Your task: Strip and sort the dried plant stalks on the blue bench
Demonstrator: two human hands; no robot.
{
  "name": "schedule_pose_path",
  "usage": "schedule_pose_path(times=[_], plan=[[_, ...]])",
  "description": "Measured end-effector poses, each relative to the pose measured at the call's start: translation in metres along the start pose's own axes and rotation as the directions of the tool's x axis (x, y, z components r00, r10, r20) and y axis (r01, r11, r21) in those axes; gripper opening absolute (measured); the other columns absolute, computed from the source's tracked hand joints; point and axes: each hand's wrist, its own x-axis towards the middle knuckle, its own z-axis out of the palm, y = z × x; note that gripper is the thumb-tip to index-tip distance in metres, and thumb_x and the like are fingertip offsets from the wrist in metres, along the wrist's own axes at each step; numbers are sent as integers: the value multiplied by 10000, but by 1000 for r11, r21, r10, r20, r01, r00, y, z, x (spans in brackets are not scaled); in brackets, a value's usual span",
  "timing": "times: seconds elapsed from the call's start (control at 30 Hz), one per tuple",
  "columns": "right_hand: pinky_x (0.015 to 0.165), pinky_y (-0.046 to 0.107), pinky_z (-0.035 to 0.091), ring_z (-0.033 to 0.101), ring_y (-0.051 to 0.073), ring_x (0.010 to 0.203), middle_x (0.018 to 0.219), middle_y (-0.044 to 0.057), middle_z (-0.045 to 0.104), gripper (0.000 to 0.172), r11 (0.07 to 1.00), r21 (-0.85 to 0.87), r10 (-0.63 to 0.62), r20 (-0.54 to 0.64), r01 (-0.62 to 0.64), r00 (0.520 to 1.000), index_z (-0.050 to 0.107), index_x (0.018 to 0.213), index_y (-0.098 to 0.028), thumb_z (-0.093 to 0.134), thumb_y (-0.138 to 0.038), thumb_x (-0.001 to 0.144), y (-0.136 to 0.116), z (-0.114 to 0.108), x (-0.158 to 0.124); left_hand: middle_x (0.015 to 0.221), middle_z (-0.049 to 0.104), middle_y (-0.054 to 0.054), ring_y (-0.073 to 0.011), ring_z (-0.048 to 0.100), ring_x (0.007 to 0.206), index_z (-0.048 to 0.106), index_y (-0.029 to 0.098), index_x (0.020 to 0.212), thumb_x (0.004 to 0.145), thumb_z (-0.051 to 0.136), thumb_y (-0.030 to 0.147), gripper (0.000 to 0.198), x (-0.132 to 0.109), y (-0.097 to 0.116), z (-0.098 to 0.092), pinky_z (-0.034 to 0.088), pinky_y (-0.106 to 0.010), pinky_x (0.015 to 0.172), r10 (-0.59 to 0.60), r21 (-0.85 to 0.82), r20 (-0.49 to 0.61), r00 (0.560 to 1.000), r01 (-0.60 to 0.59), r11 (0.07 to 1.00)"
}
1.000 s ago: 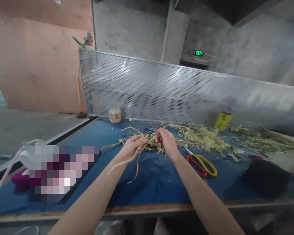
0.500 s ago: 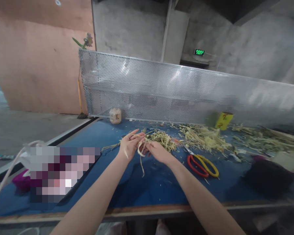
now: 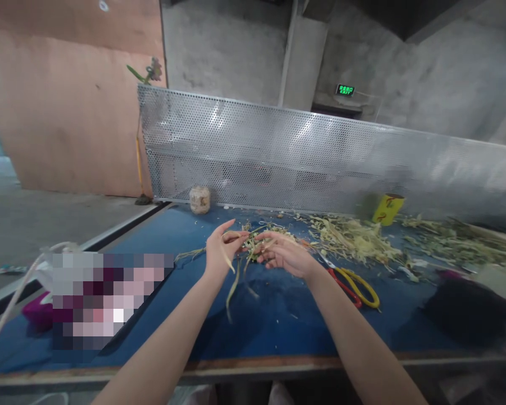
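My left hand (image 3: pixel 219 250) pinches pale dried plant strips between thumb and fingers. One long strip (image 3: pixel 233 289) hangs from it over the blue tabletop. To its right, my right hand (image 3: pixel 289 256) is apart from it, with loosely bent, spread fingers and nothing clearly held. Behind and between both hands lies a heap of shredded plant fibre (image 3: pixel 253 242), partly covered by the fingers. Scissors with red and yellow handles (image 3: pixel 365 289) rest beside my right forearm, which hides part of the red handle.
More plant shreds (image 3: pixel 354 239) spread over the right of the table. A whitish jar-like object (image 3: pixel 199 200) and a yellow container (image 3: pixel 388 210) stand near the perforated metal screen (image 3: pixel 253 152). A dark bundle (image 3: pixel 468 309) sits at right; a blurred-out flat object (image 3: pixel 109 301) lies left.
My right hand has moved right, away from my left hand, and its fingers have spread. The hanging strip has shifted left and hangs lower.
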Motion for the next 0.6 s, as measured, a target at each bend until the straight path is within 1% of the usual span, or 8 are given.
schedule_pose_path(times=[0.07, 0.13, 0.23, 0.33, 0.37, 0.43, 0.5, 0.6], plan=[[496, 200, 437, 576, 100, 608, 773, 9, 590, 176, 998, -65, -11, -24, 9, 1000, 538, 896, -202, 531, -192, 720, 0, -2, 0, 678, 657, -54, -165, 626, 612, 483, 101, 1061, 512, 701, 137, 592, -1, 1, 0, 514, -249, 473, 11, 66, -7, 1000, -10, 998], [493, 190, 420, 563, 100, 625, 796, 22, 598, 127, 975, -221, -36, -73, 19, 997, 584, 831, -192, 526, -240, 729, 2, -5, 1, 724, 658, -68, -172, 628, 625, 478, 112, 1067, 531, 692, 152, 579, -2, 3, 0, 505, -236, 436, 13, 104, -11, 1000, -12, 995], [491, 184, 392, 542, 109, 650, 771, 39, 615, 212, 905, -421, -132, -152, 57, 980, 631, 717, -173, 507, -343, 744, 3, -10, 6, 762, 655, -88, -198, 631, 660, 473, 104, 1071, 543, 685, 175, 574, -4, 6, 0, 478, -219, 373, 6, 119, -2, 1000, -6, 993], [459, 195, 368, 501, 99, 541, 633, 36, 588, 341, 934, -335, -231, -309, 121, 923, 611, 632, -153, 453, -429, 755, 2, -15, 11, 754, 655, -86, -209, 632, 669, 478, 103, 1072, 541, 686, 198, 578, -4, 8, 0, 456, -202, 342, 24, 130, 26, 999, -27, 991], [449, 200, 365, 488, 95, 504, 602, 31, 576, 354, 953, -268, -233, -352, 141, 907, 595, 626, -150, 437, -438, 757, 0, -16, 11, 746, 656, -82, -209, 632, 675, 482, 106, 1070, 541, 687, 206, 576, -4, 8, 1, 459, -201, 348, 42, 132, 33, 999, -46, 990], [430, 205, 359, 470, 87, 445, 553, 17, 558, 329, 975, -177, -195, -378, 136, 905, 564, 632, -151, 415, -414, 762, -3, -19, 10, 726, 656, -73, -206, 631, 683, 495, 110, 1056, 537, 688, 211, 563, -3, 8, 1, 475, -205, 374, 84, 122, 27, 996, -86, 989], [407, 195, 345, 454, 77, 403, 522, 0, 552, 260, 965, -254, -141, -311, 61, 940, 550, 648, -155, 426, -357, 756, -6, -19, 5, 710, 653, -67, -196, 629, 671, 505, 112, 1039, 540, 685, 209, 539, -2, 8, 2, 487, -212, 393, 120, 111, -5, 993, -119, 987], [405, 176, 348, 449, 63, 398, 535, -13, 579, 135, 816, -578, -29, -49, -4, 998, 570, 692, -153, 537, -284, 692, -3, -12, -3, 696, 645, -58, -177, 619, 625, 515, 117, 1009, 556, 670, 207, 487, -1, 7, 2, 492, -225, 391, 178, 106, -40, 983, -173, 979]])
